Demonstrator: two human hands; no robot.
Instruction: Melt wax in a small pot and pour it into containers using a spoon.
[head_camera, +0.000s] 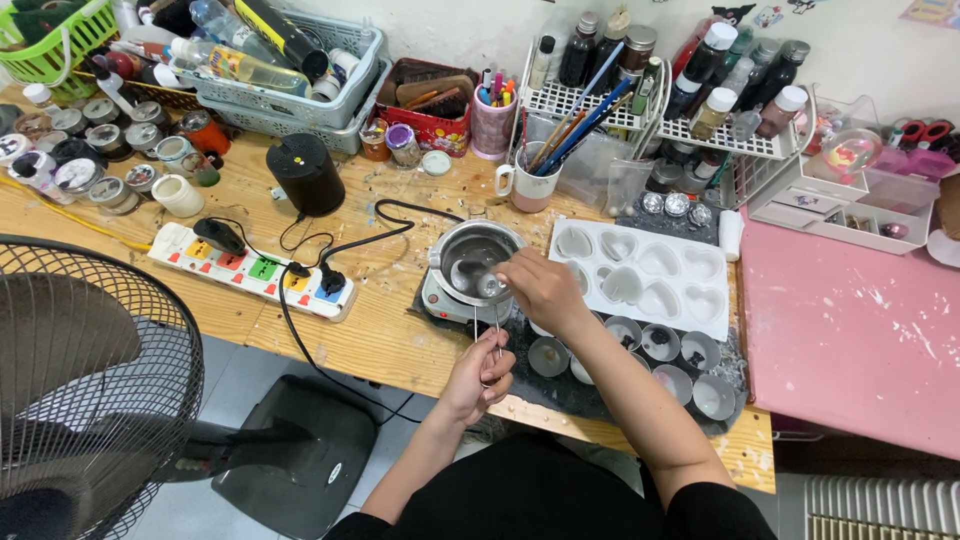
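wooden table (400, 330) | power strip (250, 270) | heart mould (640, 272) | pink mat (850, 330)

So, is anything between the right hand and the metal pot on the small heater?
Nothing visible: the right hand is already at the metal pot's rim, and the left hand holds its wire handle.

Wooden workbench (380, 335), pink table (850, 330), probably tiled floor (235, 375)

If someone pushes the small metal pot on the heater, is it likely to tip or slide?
The metal pot probably slides easily: it appears only to sit on the small heater. It may also tip toward its long wire handle, which the left hand grips. Its contents could spill while the right hand reaches over it.
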